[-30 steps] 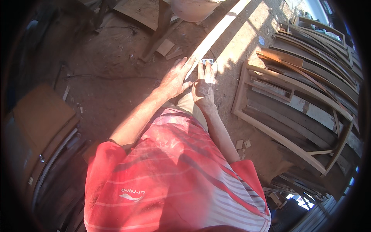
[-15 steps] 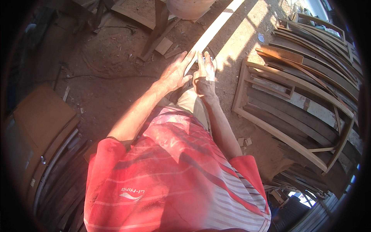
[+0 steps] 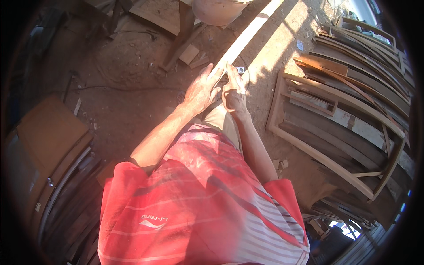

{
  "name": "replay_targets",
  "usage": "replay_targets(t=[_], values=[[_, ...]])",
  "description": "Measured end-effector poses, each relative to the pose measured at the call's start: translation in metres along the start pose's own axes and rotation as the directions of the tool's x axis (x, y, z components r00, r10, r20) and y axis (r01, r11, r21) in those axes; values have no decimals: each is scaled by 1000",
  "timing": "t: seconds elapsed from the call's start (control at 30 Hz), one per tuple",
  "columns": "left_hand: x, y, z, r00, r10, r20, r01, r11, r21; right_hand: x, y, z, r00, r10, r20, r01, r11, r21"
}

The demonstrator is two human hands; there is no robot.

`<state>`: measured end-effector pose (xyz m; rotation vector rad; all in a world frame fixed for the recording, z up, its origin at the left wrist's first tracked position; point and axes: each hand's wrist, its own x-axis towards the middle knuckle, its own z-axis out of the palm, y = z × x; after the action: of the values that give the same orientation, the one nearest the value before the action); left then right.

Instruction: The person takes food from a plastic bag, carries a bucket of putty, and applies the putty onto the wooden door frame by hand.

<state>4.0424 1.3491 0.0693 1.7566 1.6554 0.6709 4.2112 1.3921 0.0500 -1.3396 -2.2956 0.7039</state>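
Pale board (image 3: 248, 36), near end obscured.
My left grip (image 3: 198, 92) lies unclenched on it; what my right grip (image 3: 234, 94) holds, I cannot tell. A tub (image 3: 218, 12) is cut off.

It's a red short-sleeved shirt (image 3: 194, 185) on show, pale stripes (image 3: 274, 234) running across, white emblem (image 3: 152, 225) printed, beige trousers (image 3: 218, 118) peeking out!

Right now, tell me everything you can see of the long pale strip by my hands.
The long pale strip looks wooden, narrow and brightly sunlit, with a darker band across it near the top. It slants up and rightward, leaving the picture's upper edge. The left hand has fingers on its near end; the right hand seems to touch its right edge with a fingertip. Glare hides its grain.
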Motion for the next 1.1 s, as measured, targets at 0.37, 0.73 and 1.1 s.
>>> replay_targets(t=[0.37,0.73,1.1], values=[[-16,3,-7,993,-121,-8,118,979,-167,-28,-23,-12,998,33,60,-35,998,48],[-27,-10,1,996,-60,-61,43,968,-248,-40,-51,-12,986,21,165,13,980,-200],[-34,-13,5,995,-19,-96,9,995,-99,-35,-61,-10,989,19,145,30,945,-325]])
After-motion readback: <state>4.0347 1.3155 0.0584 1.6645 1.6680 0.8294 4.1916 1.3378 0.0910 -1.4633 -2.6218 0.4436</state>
